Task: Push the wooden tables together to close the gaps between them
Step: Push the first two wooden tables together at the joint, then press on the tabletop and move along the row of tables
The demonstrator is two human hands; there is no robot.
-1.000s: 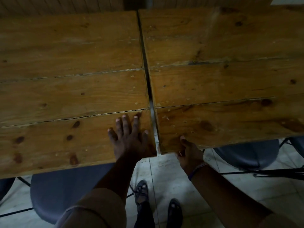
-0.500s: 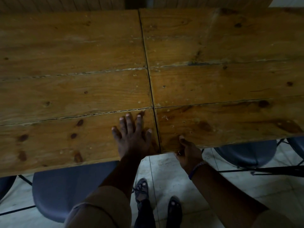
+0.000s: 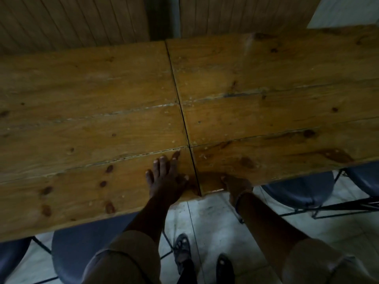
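Note:
Two plank-topped wooden tables stand side by side. The left table [image 3: 82, 124] and the right table [image 3: 276, 103] meet along a thin dark seam running from far to near. My left hand [image 3: 166, 179] lies flat, fingers spread, on the left table's near right corner. My right hand [image 3: 235, 184] grips the near edge of the right table close to the seam, thumb on top and fingers hidden underneath. The right table's near edge sits a little farther away than the left one's.
Grey-blue chairs are tucked under the near edges: one at the lower left [image 3: 86, 249], one at the right [image 3: 299, 191]. A wood-panelled wall [image 3: 82, 19] runs behind the tables. My feet [image 3: 184, 253] stand on pale floor tiles.
The gap between the two tables has narrowed from a visible slit to a thin seam. Both hands stayed in place on their tables. The view has tilted up, showing the wall.

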